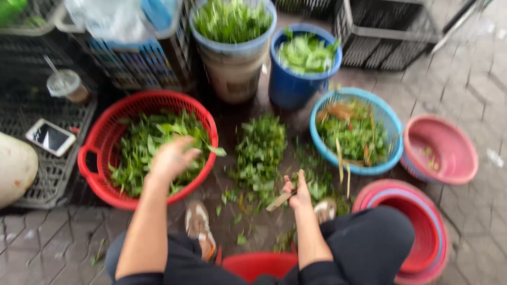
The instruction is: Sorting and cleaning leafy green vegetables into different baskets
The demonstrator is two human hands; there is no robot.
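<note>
My left hand [171,157] is blurred over the red basket [95,158], fingers loosely spread above the leafy greens [142,142] inside it; a leaf [216,151] hangs at its fingertips. My right hand [298,191] is closed on a small knife [280,200] low in front of me. A pile of green leaves [259,153] lies on the ground between my hands. My sandalled feet [199,224] rest just below the pile.
A blue basket [391,126] of mixed greens and stems sits to the right, with pink bowls [443,150] and stacked red bowls [417,232] beyond. Two buckets of greens [235,31] [303,58] stand behind. A phone [50,137] and a plastic cup [66,84] lie on black crates at left.
</note>
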